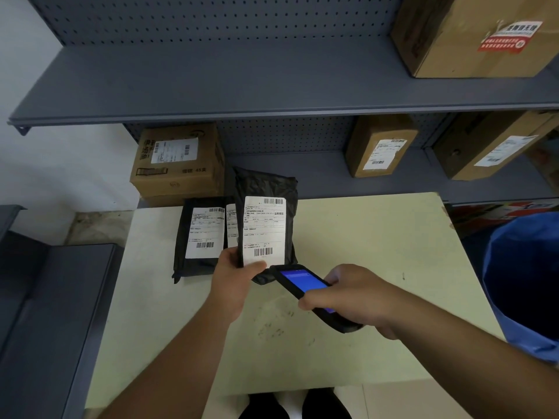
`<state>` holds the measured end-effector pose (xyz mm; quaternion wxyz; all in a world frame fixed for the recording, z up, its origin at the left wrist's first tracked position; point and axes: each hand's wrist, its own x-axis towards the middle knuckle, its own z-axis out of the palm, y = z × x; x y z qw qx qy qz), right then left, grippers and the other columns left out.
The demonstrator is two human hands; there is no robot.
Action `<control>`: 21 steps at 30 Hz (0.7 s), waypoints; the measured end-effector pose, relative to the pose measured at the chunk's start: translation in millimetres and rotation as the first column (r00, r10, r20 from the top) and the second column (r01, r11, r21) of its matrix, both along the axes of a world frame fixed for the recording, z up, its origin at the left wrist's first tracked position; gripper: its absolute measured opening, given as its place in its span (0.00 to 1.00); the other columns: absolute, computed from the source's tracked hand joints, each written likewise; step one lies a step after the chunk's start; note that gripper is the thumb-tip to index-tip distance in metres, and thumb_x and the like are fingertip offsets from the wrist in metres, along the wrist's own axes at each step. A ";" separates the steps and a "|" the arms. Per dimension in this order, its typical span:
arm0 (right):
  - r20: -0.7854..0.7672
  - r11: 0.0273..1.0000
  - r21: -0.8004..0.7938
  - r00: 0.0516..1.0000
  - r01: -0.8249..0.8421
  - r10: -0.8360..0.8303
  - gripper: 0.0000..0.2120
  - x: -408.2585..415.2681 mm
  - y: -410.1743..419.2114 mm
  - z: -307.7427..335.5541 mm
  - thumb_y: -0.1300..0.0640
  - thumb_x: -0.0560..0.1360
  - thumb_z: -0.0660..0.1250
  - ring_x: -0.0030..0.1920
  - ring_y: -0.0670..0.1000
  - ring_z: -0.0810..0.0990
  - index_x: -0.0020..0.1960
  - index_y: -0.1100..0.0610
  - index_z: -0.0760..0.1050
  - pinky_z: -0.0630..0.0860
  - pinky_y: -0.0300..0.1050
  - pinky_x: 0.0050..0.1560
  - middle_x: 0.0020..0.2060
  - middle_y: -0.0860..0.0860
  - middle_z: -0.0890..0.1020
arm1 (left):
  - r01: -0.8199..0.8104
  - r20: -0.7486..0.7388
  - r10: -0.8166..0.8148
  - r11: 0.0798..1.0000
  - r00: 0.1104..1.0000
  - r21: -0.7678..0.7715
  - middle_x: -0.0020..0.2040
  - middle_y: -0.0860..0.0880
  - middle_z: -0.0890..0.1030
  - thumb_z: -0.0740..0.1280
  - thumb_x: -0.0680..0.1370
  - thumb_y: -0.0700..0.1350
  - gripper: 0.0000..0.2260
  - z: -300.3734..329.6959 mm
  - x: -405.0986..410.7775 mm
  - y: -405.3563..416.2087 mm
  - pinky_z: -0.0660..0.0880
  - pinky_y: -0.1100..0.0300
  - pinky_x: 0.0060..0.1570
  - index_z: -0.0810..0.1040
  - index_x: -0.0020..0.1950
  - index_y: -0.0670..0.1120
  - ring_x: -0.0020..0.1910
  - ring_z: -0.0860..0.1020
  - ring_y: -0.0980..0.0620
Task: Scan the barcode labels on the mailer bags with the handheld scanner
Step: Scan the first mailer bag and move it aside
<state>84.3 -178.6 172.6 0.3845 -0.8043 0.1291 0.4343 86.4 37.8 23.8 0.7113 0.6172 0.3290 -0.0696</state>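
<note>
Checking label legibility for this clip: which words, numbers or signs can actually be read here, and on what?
"45" with blurred characters: front of the left box.
Held mailer label: barcodes and rows of print, too small to read.
Mailers on the table: labels too small to read.
Red-and-white sticker on the top box: characters blurred.
Scanner screen: blue, no legible text.

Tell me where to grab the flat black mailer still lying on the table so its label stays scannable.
Pinch the flat mailer by its near-left bottom corner, coming from the left. It lies face up, that corner's label-free, and the held bag crowds its right side.
</note>
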 end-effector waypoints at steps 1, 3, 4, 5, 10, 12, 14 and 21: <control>-0.005 1.000 0.000 1.000 0.002 -0.002 0.19 -0.2 0.0 -0.6 0.47 0.66 0.81 0.34 0.52 0.78 0.46 0.61 0.82 0.73 0.46 0.40 0.35 0.51 0.80 | 0.000 -0.007 0.000 1.000 1.000 0.005 0.55 0.46 0.86 0.74 0.74 0.28 0.18 -2.2 -0.5 0.8 0.83 0.47 0.55 0.76 0.55 0.47 0.56 0.86 0.41; -0.010 1.000 0.000 1.000 0.013 -0.013 0.22 -1.2 -0.1 -2.0 0.47 0.66 0.82 0.34 0.52 0.79 0.50 0.64 0.83 0.74 0.46 0.40 0.36 0.51 0.80 | -0.004 -0.020 0.004 1.000 1.000 0.009 0.57 0.45 0.86 0.75 0.74 0.29 0.19 -5.9 -2.3 1.8 0.82 0.44 0.60 0.76 0.57 0.47 0.58 0.86 0.42; -0.011 1.000 0.000 1.000 0.018 -0.018 0.24 -1.7 -0.5 -2.5 0.48 0.66 0.82 0.34 0.52 0.79 0.52 0.65 0.84 0.75 0.46 0.40 0.35 0.51 0.81 | -0.009 -0.026 0.009 1.000 1.000 0.009 0.58 0.45 0.86 0.75 0.73 0.29 0.19 -7.7 -2.9 2.1 0.81 0.44 0.62 0.76 0.57 0.47 0.58 0.85 0.42; -0.011 1.000 -0.002 1.000 0.021 -0.021 0.25 -2.0 -1.0 -3.5 0.48 0.66 0.82 0.34 0.52 0.79 0.54 0.66 0.84 0.75 0.45 0.40 0.35 0.51 0.81 | -0.010 -0.031 0.011 1.000 0.999 0.008 0.58 0.45 0.86 0.76 0.73 0.29 0.20 -9.4 -3.6 2.5 0.81 0.44 0.63 0.77 0.58 0.47 0.59 0.85 0.43; -0.002 1.000 -0.001 1.000 0.029 -0.029 0.17 -2.1 -6.3 -4.8 0.48 0.66 0.81 0.32 0.51 0.78 0.45 0.59 0.82 0.74 0.44 0.38 0.33 0.50 0.80 | 0.059 -0.034 -0.057 0.997 0.998 0.049 0.58 0.43 0.88 0.76 0.72 0.31 0.21 -14.4 -2.3 -1.5 0.83 0.43 0.59 0.80 0.64 0.41 0.56 0.87 0.42; 0.004 0.999 0.003 0.999 0.042 -0.042 0.17 -1.8 -11.5 -4.8 0.49 0.67 0.81 0.31 0.50 0.79 0.46 0.60 0.82 0.75 0.41 0.36 0.33 0.50 0.80 | 0.114 -0.022 -0.112 0.990 0.993 0.083 0.55 0.43 0.89 0.75 0.73 0.32 0.17 -16.1 -0.7 -7.6 0.84 0.44 0.54 0.84 0.61 0.42 0.52 0.88 0.39; 0.007 0.998 0.006 0.998 0.064 -0.064 0.19 -1.9 -19.0 -4.9 0.50 0.69 0.81 0.32 0.50 0.78 0.51 0.63 0.83 0.74 0.39 0.34 0.34 0.50 0.81 | 0.128 -0.022 -0.127 0.988 0.992 0.083 0.55 0.44 0.90 0.76 0.73 0.34 0.16 -19.6 1.2 -16.0 0.84 0.42 0.55 0.85 0.60 0.43 0.52 0.88 0.40; 0.015 0.985 0.009 0.985 0.174 -0.174 0.22 2.1 -59.6 -13.1 0.51 0.70 0.80 0.34 0.51 0.78 0.55 0.65 0.81 0.73 0.41 0.35 0.36 0.51 0.80 | 0.125 -0.105 -0.124 0.992 0.987 0.003 0.56 0.49 0.90 0.80 0.64 0.49 0.28 -38.3 12.3 -66.7 0.80 0.40 0.66 0.84 0.63 0.47 0.58 0.88 0.46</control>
